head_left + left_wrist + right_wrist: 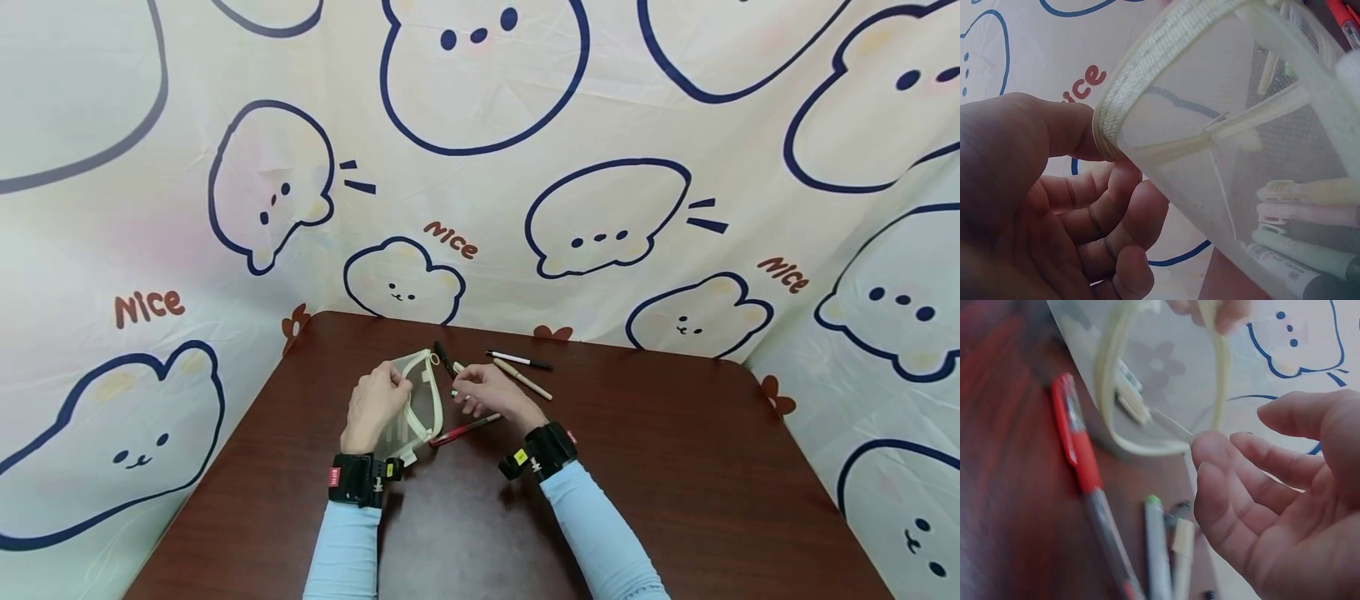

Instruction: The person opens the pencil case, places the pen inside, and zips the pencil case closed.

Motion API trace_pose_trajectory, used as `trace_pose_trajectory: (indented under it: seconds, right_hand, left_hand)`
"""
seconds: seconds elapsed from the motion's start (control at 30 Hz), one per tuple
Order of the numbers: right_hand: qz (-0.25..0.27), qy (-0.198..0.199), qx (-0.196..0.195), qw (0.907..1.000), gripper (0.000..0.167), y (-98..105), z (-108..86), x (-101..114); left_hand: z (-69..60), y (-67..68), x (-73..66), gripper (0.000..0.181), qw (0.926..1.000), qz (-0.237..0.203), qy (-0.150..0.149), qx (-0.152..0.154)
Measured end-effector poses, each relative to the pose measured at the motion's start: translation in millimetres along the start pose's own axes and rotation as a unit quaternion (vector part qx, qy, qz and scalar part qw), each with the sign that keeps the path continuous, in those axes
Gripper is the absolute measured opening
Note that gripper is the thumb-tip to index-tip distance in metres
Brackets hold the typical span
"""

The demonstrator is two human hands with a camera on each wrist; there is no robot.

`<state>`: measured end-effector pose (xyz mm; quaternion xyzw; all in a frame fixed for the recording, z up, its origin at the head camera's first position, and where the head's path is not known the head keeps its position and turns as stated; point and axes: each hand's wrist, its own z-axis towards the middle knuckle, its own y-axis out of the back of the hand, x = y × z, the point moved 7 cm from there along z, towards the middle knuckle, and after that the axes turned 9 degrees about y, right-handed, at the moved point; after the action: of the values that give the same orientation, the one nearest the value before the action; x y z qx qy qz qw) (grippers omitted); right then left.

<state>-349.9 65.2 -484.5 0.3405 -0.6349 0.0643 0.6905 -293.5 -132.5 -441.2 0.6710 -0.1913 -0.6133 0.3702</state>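
Where the pouch sits: tilted on the table, the sheer pouch (396,432) gapes to the right, and highlighters (1304,209) show through its wall, apparently lying inside.
Left hand (375,404): what a neat pinch, thumb and finger tight on the cream rim, mouth spread apart!
Right hand (495,393): just beside that mouth, fingers loosely curled, nothing between them that I can see.
Filling: midway, I'd judge, some pens in, others loose.
Next pen: calls for a pinch, perhaps on the green-tipped pen (1157,550) lying close to those fingers, then through the mouth with the rim held wide.
Red pen (467,429): near the pouch's closer corner; touching or not, I can't tell.
Far pens: black pen (444,358) by the pouch, white-and-black pen (519,361) and cream pen (523,379) beyond the right hand.
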Motion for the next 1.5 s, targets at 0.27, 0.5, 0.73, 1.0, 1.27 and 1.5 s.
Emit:
trace_pose_trajectory:
  seconds: [0.27, 0.5, 0.73, 1.0, 1.27, 1.5]
  right_hand:
    - [-0.087, 0.007, -0.008, 0.9962, 0.03, 22, -7.2, 12]
    - [-0.139, 0.001, -0.012, 0.9903, 0.031, 35, -14.0, 15]
    - [-0.192, -0.025, -0.027, 0.9807, 0.026, 46, -18.0, 11]
    - [-0.241, -0.045, -0.042, 0.9686, 0.021, 60, -20.1, 0]
    - [-0.317, -0.044, -0.061, 0.9454, 0.018, 73, -18.1, -10]
    - [-0.354, -0.051, -0.075, 0.9307, 0.012, 80, -15.9, -18]
  left_hand:
    - [0.4, 0.8, 0.2, 0.009, 1.0, -0.003, 0.0, -0.003]
    - [1.4, 1.2, -0.3, 0.009, 1.0, -0.001, 0.0, -0.001]
    - [2.8, 0.9, -0.1, 0.01, 1.0, 0.0, 0.001, 0.001]
    - [2.9, 0.7, 0.2, 0.01, 1.0, 0.003, 0.006, 0.004]
    - [3.0, -0.5, 0.9, 0.01, 0.9998, -0.002, 0.013, 0.013]
    - [3.3, -3.3, 2.5, 0.01, 0.9998, -0.002, 0.013, 0.015]
